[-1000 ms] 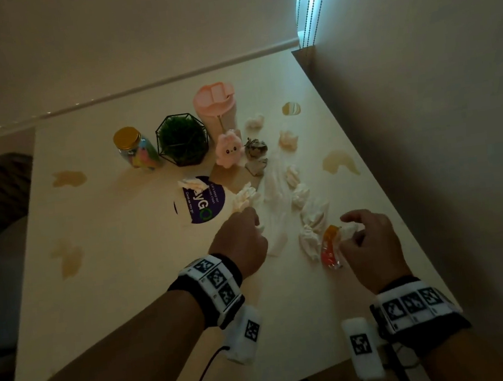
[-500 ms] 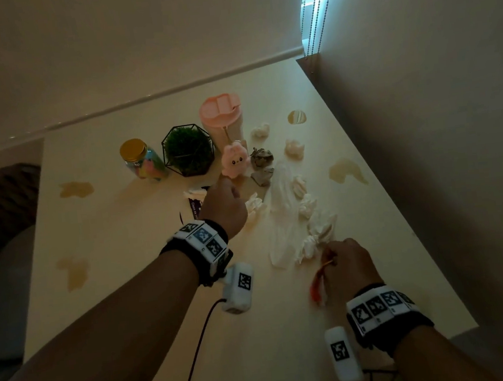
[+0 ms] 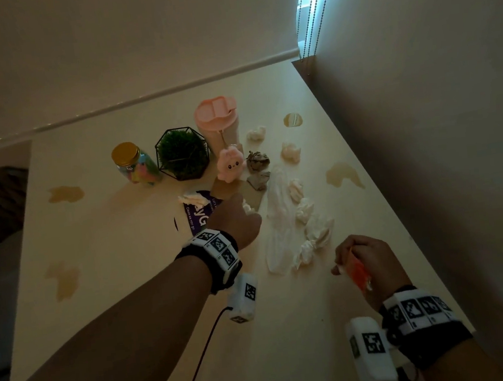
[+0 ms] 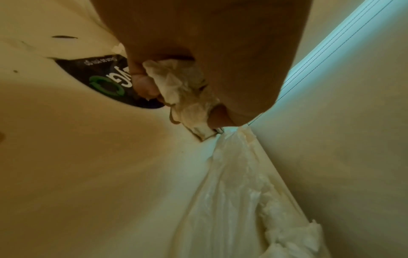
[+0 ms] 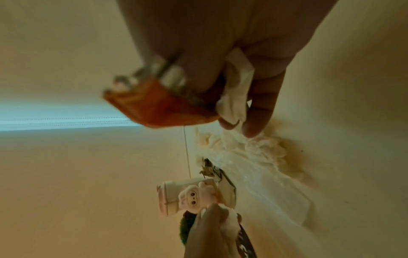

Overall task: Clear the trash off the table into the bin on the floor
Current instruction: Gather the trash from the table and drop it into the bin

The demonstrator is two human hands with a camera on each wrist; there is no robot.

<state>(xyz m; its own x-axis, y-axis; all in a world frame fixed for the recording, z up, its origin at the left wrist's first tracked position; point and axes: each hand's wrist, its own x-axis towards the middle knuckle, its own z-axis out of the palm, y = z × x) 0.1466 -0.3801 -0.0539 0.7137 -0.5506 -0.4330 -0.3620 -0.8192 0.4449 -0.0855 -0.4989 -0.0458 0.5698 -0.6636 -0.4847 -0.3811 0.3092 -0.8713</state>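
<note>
My left hand (image 3: 234, 220) reaches over the middle of the table (image 3: 112, 267) and grips a crumpled white tissue (image 4: 183, 90) beside a purple printed wrapper (image 3: 198, 216). My right hand (image 3: 366, 259) is lifted near the right edge and grips an orange snack wrapper (image 3: 358, 272) together with a white tissue (image 5: 236, 90). Several tissue wads (image 3: 305, 212) lie beside a clear plastic bag (image 3: 279, 227). Two crumpled grey-brown paper balls (image 3: 258, 161) sit further back. No bin is in view.
At the back stand a pink tumbler (image 3: 219, 122), a pink plush toy (image 3: 230, 164), a plant in a wire holder (image 3: 182, 154) and a gold-lidded jar (image 3: 134, 165). Brown stains (image 3: 343, 174) mark the table. A wall (image 3: 440, 139) borders the table's right edge.
My left hand reached forward to the tissue by the purple wrapper and closed on it. My right hand picked the orange wrapper up off the table and pulled back toward me.
</note>
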